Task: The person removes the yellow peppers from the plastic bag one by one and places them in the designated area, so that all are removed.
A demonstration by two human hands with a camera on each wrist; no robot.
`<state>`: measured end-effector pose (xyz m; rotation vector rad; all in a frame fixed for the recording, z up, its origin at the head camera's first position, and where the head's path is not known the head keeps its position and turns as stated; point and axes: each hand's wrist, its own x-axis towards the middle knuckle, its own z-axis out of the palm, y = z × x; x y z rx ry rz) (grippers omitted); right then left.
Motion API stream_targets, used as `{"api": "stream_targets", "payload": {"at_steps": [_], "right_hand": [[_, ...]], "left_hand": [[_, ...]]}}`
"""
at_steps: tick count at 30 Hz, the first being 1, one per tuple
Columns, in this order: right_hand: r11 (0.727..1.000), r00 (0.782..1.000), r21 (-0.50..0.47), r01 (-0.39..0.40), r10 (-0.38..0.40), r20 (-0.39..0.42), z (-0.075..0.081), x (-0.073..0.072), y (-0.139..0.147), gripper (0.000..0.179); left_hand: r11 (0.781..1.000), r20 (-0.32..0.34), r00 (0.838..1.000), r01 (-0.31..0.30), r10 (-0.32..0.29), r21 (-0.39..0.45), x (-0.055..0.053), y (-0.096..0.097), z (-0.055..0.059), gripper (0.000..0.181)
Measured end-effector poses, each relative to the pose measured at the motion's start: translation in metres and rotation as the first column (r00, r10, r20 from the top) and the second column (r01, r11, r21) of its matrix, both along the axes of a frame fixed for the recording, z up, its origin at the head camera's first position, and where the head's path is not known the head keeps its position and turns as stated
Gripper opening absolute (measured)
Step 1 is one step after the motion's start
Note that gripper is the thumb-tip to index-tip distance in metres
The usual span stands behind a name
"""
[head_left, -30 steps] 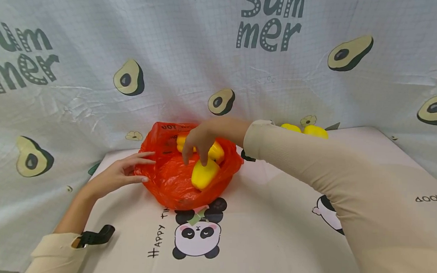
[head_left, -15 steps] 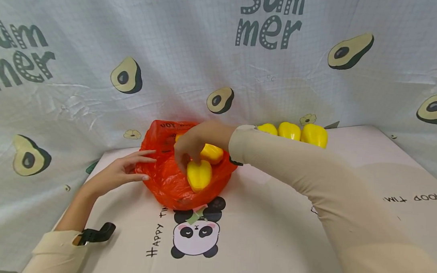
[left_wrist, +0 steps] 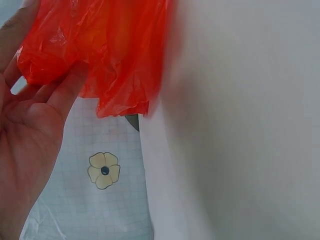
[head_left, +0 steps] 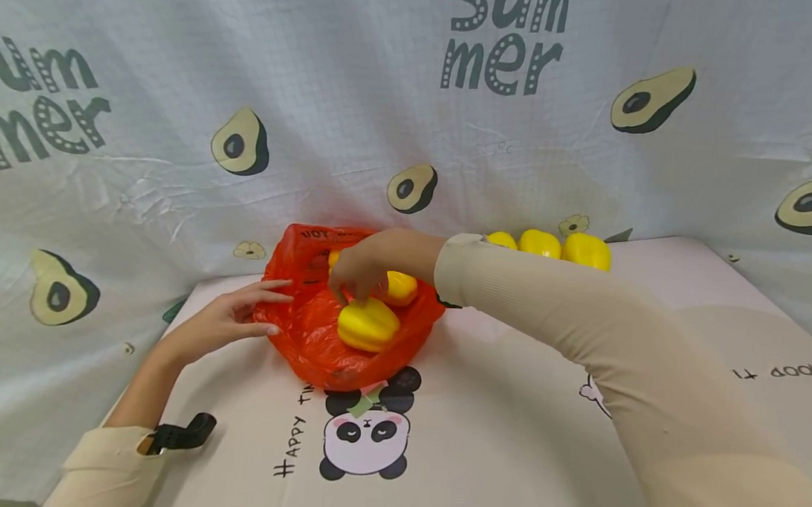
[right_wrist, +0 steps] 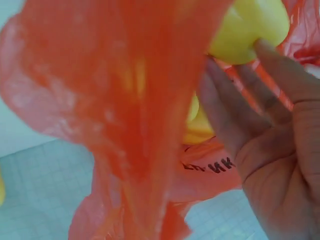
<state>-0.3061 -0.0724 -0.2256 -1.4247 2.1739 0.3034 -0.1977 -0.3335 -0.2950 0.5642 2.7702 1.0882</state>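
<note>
A red plastic bag stands with its mouth wide, holding yellow bell peppers. My right hand reaches down into it; thumb and fingertips pinch the nearest yellow bell pepper, which lies sideways. In the right wrist view, the thumb and fingers of this hand meet the pepper behind a fold of the bag. Another yellow bell pepper sits behind, partly covered by my hand. At the bag's left rim, my left hand touches the plastic with straight, spread fingers, seen also in the left wrist view.
Several yellow bell peppers stand in a row at the back of the table, partly behind my right sleeve. A hanging cloth printed with avocados rises right behind the bag. A black strap mount sits on my left wrist.
My right hand has lowered onto the nearest pepper, which has turned from lengthwise to sideways and shifted slightly left. More of the back row shows beyond my sleeve. My left hand stays put.
</note>
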Motion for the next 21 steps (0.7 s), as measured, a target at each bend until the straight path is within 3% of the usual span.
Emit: {"api": "stream_targets", "payload": {"at_steps": [4, 6, 9, 12, 14, 17, 21], "right_hand": [[0.990, 0.990, -0.026, -0.139, 0.140, 0.033, -0.001, -0.001, 0.000, 0.032], [0.986, 0.985, -0.023, -0.165, 0.166, 0.051, 0.000, 0.000, 0.000, 0.034], [0.997, 0.988, 0.054, -0.062, 0.053, 0.146, 0.001, 0.004, -0.002, 0.044], [0.986, 0.966, 0.158, 0.059, -0.097, 0.241, 0.000, 0.009, -0.006, 0.054], [0.974, 0.954, 0.206, 0.089, -0.143, 0.264, -0.002, 0.012, -0.009, 0.057], [0.965, 0.948, 0.233, 0.123, -0.184, 0.261, -0.003, 0.015, -0.014, 0.055], [0.963, 0.957, 0.217, 0.163, -0.208, 0.204, -0.001, 0.013, -0.019, 0.050]], "left_hand": [[1.000, -0.001, 1.000, 0.002, -0.002, -0.014, 0.000, 0.002, 0.000, 0.047], [1.000, -0.005, 1.000, 0.006, -0.006, -0.019, -0.001, 0.003, 0.000, 0.047], [1.000, -0.003, 1.000, -0.001, 0.001, -0.019, -0.002, 0.001, 0.000, 0.048], [1.000, 0.004, 1.000, -0.008, 0.008, -0.013, -0.002, 0.000, 0.000, 0.049], [1.000, 0.009, 1.000, -0.007, 0.007, -0.007, -0.002, -0.001, -0.001, 0.050], [1.000, 0.013, 1.000, -0.008, 0.008, -0.008, -0.002, -0.002, -0.001, 0.050], [1.000, 0.017, 1.000, -0.007, 0.007, 0.000, -0.002, -0.004, -0.002, 0.050]]}}
